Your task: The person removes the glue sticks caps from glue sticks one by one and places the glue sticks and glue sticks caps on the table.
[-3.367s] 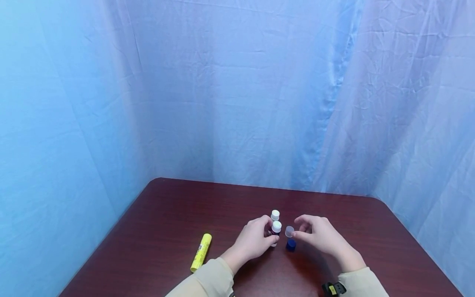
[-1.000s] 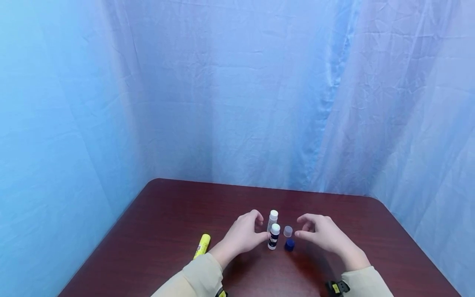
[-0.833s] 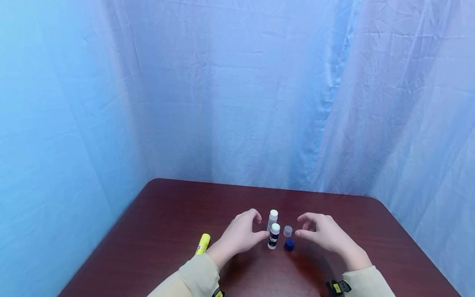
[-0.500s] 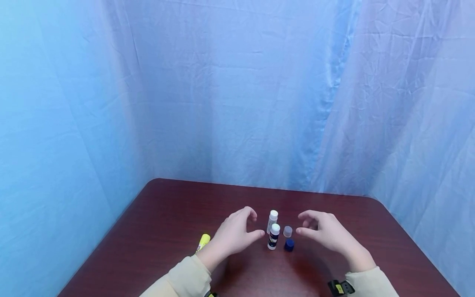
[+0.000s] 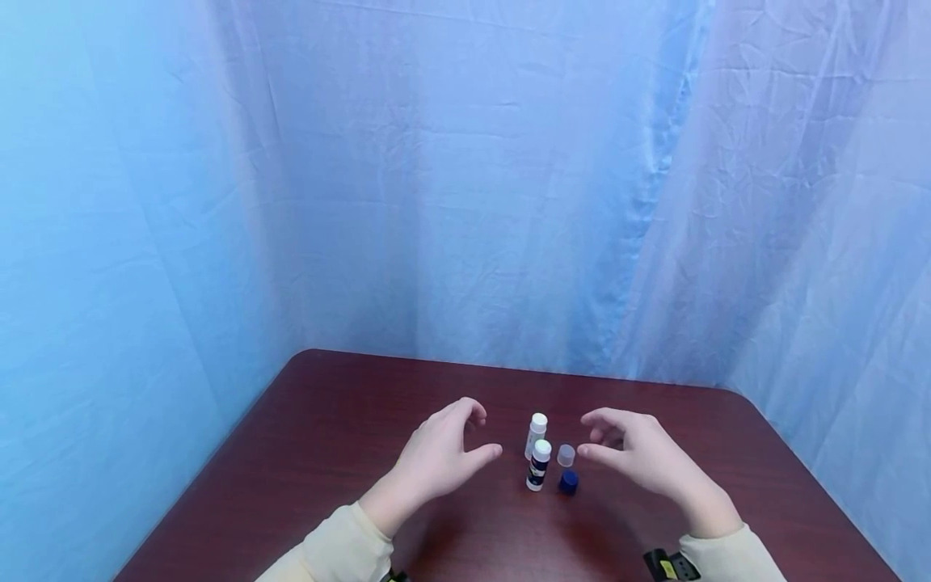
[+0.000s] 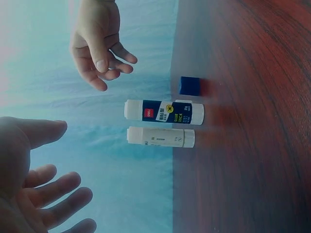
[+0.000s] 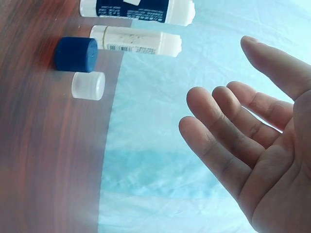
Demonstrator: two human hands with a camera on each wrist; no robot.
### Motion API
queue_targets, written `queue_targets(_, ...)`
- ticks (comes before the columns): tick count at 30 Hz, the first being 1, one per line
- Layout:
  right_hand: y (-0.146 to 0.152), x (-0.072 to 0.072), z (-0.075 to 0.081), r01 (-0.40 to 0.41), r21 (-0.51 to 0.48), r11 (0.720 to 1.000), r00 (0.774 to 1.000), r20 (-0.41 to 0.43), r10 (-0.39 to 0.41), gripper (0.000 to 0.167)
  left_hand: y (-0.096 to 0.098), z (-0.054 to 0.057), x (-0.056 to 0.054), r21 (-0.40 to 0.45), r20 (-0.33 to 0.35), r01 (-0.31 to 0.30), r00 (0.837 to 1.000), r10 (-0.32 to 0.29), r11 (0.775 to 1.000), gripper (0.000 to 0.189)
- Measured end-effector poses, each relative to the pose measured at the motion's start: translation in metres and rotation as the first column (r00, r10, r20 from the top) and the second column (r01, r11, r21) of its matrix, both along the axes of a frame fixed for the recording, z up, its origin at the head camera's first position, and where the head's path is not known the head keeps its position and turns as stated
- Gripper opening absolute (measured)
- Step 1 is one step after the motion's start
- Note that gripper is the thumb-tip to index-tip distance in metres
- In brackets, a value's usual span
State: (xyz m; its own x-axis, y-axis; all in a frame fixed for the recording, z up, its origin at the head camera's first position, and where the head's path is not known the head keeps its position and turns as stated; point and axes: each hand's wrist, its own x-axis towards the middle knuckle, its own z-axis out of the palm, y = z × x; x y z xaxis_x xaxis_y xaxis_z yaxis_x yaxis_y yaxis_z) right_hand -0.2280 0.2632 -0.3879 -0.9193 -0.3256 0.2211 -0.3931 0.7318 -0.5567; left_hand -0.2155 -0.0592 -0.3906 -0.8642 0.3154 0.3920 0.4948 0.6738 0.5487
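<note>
Two uncapped glue sticks stand upright on the table near its middle. The nearer one [image 5: 537, 470] has a dark blue label; behind it is a white glue stick [image 5: 534, 440]. To their right sit a dark blue cap [image 7: 75, 54] and a translucent cap [image 7: 88, 86], one behind the other. Left of the sticks, my left hand [image 5: 436, 459] hovers with thumb and fingers apart, holding nothing. My right hand [image 5: 643, 454] is just right of the caps, fingers loosely bent, its thumb tip close by the translucent cap and nothing in its grasp.
The dark red wooden table [image 5: 349, 396] has rounded far corners. Pale blue curtains [image 5: 465, 202] hang behind it and along both sides. A black strap [image 5: 671, 566] sits at the right wrist, by the sleeve.
My left hand has let go of the blue-labelled glue stick and drawn back leftward. Its arm now covers where the yellow tube lay. The right hand has barely moved.
</note>
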Motion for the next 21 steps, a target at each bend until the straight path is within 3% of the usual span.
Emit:
queue_targets(12, -0.008, 0.006, 0.007, -0.047, -0.011, 0.999, 0.998, -0.041, 0.047, 0.035, -0.016, 0.006, 0.008, -0.024, -0.043, -0.020, 0.999, 0.019, 1.000, 0.038)
queue_targets(21, -0.019, 0.011, 0.010, -0.090, -0.045, 0.995, 0.995, -0.042, 0.088, 0.034, -0.032, 0.003, 0.009, -0.024, -0.043, -0.056, 0.998, 0.055, 0.998, 0.039)
